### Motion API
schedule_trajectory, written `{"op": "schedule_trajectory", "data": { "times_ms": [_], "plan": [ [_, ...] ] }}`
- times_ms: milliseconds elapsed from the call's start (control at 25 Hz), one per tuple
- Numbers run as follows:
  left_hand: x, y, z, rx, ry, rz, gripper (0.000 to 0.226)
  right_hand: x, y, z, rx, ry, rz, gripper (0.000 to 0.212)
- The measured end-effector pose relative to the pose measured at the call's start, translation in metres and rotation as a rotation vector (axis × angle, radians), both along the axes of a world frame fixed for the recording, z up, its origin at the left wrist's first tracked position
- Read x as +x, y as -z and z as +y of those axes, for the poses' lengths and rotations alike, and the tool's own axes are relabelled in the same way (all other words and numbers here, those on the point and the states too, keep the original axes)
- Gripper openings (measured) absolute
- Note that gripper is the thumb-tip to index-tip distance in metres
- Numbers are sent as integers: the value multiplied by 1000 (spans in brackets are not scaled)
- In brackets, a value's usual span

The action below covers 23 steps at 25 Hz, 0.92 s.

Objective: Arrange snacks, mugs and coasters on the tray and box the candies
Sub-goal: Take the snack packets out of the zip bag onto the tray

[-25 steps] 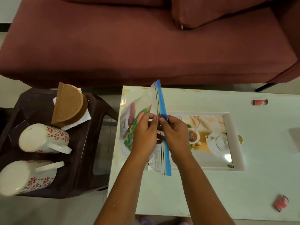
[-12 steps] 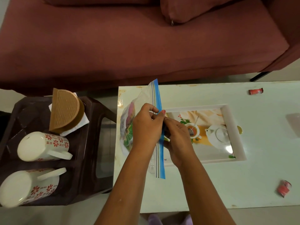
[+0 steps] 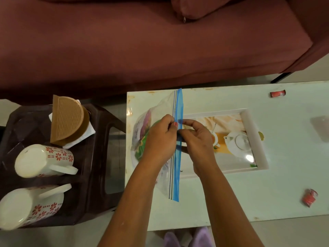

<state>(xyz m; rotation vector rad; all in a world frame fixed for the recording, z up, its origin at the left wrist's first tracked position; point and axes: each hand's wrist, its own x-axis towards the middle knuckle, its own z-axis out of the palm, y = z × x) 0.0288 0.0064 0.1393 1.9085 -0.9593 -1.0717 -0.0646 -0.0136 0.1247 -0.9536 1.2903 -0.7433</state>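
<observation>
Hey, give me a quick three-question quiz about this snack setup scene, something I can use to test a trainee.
1. True or false: the two mugs stand upright on the white table.
2. What do the left hand and right hand pinch? A) a mug handle B) the blue strip of the zip bag C) the table edge
3. How many red candies lie on the table?
Key: 1 false, they lie on their sides on the dark stool. 2 B. 3 two.
</observation>
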Motion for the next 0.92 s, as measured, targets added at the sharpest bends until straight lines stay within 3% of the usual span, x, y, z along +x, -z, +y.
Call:
{"op": "schedule_trajectory", "data": {
  "times_ms": [160, 280, 520, 680, 920],
  "plan": [
    [-6, -3, 8, -14, -26, 74, 25, 7, -5, -11, -175, -7, 161, 20],
    [-3, -1, 10, 17, -6, 28, 25, 12, -9, -17, -321, -3, 307, 12],
    [-4, -9, -3, -74, -82, -357, 19, 10, -11, -13, -378, -117, 350, 9],
    [6, -14, -19, -40, 77, -622, 29, 7, -13, -16, -384, -185, 379, 12],
    [17, -20, -23, 11, 182, -508, 20, 23, -18, -28, -413, -80, 365, 19]
  ]
}}
